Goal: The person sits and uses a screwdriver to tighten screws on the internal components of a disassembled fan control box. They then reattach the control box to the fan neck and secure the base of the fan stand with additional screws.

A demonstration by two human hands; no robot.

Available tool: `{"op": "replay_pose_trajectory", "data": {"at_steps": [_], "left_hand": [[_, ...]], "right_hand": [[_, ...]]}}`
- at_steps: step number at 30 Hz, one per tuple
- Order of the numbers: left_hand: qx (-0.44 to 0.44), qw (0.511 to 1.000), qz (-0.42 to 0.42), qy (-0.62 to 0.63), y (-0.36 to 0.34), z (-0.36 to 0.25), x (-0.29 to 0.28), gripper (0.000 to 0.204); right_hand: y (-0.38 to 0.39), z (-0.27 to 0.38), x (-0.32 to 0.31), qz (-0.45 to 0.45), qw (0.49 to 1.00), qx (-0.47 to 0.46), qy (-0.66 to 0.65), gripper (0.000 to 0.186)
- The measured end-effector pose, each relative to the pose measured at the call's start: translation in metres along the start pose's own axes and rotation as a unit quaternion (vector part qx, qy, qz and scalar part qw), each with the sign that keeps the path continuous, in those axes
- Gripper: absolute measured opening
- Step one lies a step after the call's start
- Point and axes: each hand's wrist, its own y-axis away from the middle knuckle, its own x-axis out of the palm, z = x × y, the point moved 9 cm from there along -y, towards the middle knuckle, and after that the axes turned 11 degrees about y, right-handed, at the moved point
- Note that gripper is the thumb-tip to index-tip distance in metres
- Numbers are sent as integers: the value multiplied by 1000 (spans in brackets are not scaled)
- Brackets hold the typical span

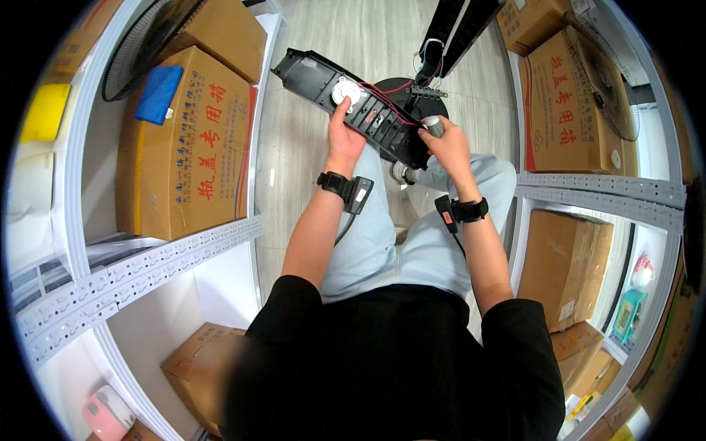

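A long black plastic housing lies slantwise in front of me, with its ribbed inside facing up. My left hand grips its near edge, thumb on a white round part set in it. Red wires run from that part toward the housing's right end. My right hand is closed around a short grey cylindrical handle with a pale end, above that end. The handle's working tip is hidden. Just beyond my right hand is a small dark slotted part joined to wires.
Behind the housing stand a black round base and tall black panels. Metal shelves flank me, carrying cardboard boxes on the left and more boxes on the right. Fan grilles lean there. My knees lie below the housing.
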Motion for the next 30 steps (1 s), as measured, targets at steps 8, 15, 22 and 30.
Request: {"op": "replay_pose_trajectory", "data": {"at_steps": [8,15,22,30], "left_hand": [[13,1000,-7,-7,0,-2,-2,37],[7,1000,-8,-7,1,-2,-1,36],[7,1000,-19,2,-2,-3,-8,35],[8,1000,-26,-1,-4,-1,-9,34]], "right_hand": [[-7,-7,-18,-33,999,1,-31,32],[-14,15,-4,-38,997,-46,57,41],[-8,34,-6,-64,990,-79,99,40],[-10,47,-7,-75,982,-102,141,36]]}}
